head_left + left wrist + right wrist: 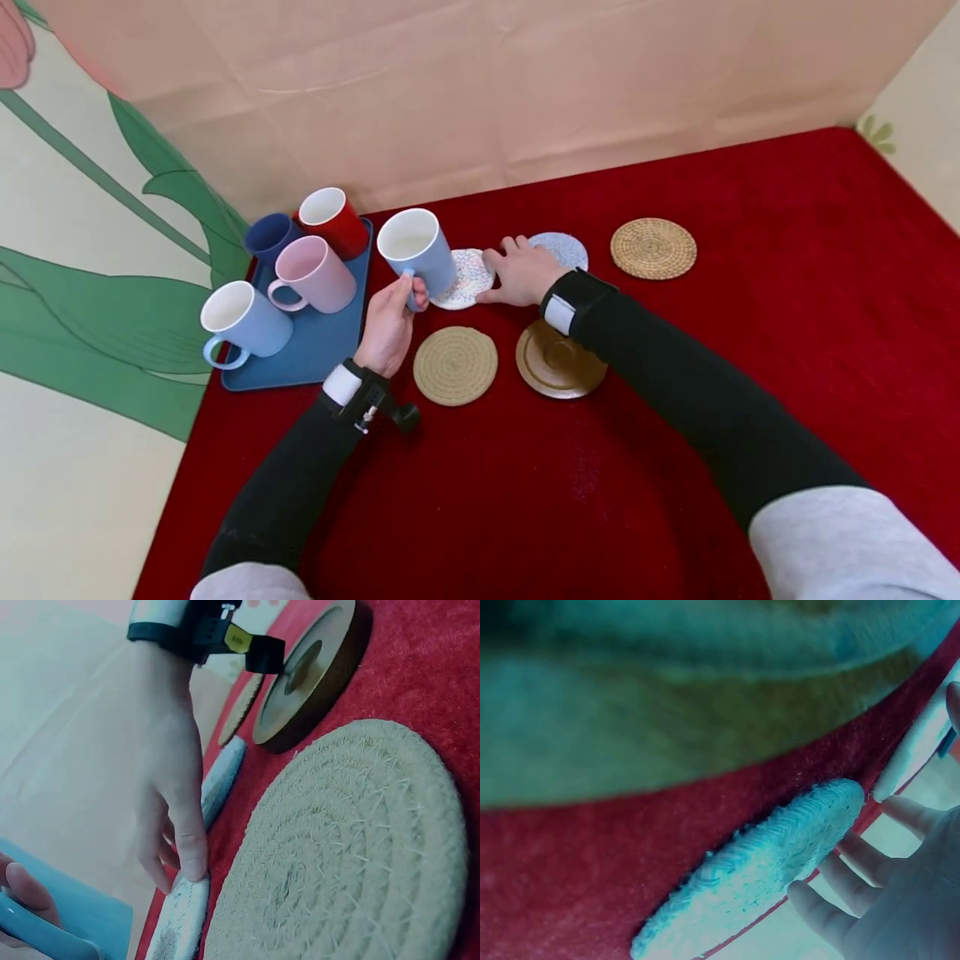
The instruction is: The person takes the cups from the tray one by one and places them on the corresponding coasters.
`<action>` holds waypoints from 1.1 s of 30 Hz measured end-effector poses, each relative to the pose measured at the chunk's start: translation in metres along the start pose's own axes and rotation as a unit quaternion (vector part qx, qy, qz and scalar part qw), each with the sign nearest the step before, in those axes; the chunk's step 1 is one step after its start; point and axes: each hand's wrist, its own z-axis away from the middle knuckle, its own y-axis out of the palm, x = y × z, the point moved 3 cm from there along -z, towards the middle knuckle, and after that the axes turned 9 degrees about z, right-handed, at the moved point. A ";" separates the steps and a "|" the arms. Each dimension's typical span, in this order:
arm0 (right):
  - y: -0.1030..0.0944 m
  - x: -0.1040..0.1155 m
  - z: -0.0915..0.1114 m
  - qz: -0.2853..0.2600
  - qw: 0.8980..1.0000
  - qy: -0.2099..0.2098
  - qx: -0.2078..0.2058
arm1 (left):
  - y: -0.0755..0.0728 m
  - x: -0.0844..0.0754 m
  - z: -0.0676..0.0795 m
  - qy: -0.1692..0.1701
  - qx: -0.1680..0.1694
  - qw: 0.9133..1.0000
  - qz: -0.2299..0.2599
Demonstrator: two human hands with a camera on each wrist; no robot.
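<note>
My left hand (390,321) grips the handle of a light blue mug (422,250), white inside. In the head view the mug overlaps the left part of a white speckled coaster (471,279). At that coaster's right edge is my right hand (525,271), fingers spread, its thumb right at the rim (169,817). A pale blue round coaster (564,247) lies just behind the right hand, partly hidden by it. Closer to me lie a beige coiled-rope coaster (455,367) and a brown wooden coaster (551,367), the latter partly covered by the right forearm.
A blue tray (318,358) on the left bears a red mug (347,227), a dark blue mug (270,237), a pink mug (322,279) and another light blue mug (258,325). A woven straw coaster (653,248) lies to the right on the red cloth (750,333).
</note>
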 end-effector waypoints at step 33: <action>-0.001 0.000 -0.004 -0.025 0.999 0.014 0.018 | 0.019 0.033 -0.021 -0.052 0.030 0.998 -0.012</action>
